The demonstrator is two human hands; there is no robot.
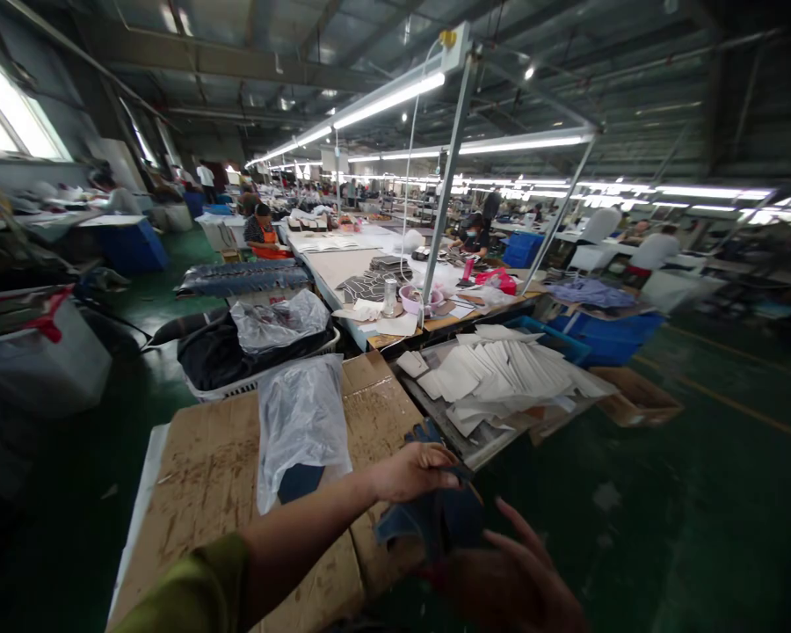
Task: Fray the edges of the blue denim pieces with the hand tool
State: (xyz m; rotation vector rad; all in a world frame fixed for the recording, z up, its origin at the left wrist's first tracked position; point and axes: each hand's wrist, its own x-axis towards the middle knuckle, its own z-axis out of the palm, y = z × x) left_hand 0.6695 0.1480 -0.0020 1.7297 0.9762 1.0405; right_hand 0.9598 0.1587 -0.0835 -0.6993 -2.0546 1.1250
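Note:
My left hand [414,472] pinches the edge of a dark blue piece of cloth [462,520] above the right side of the cardboard. The cloth hangs down between my hands, with more blue cloth [423,431] showing just beyond my fingers. Close to the camera, my right hand [518,576] is partly blurred beside the cloth, its visible fingers stretched out and apart. Whether its palm touches the cloth is hidden. On the cardboard [211,479] lies a clear plastic bag [303,413] with a dark blue piece [300,482] at its open end.
A stack of pale sheets [501,374] rests on a low stand ahead to the right. Behind the cardboard is a basket [257,382] of dark cloth. A long worktable [330,272] has a metal post [448,185]. An open carton [636,396] stands right; co-workers sit farther back.

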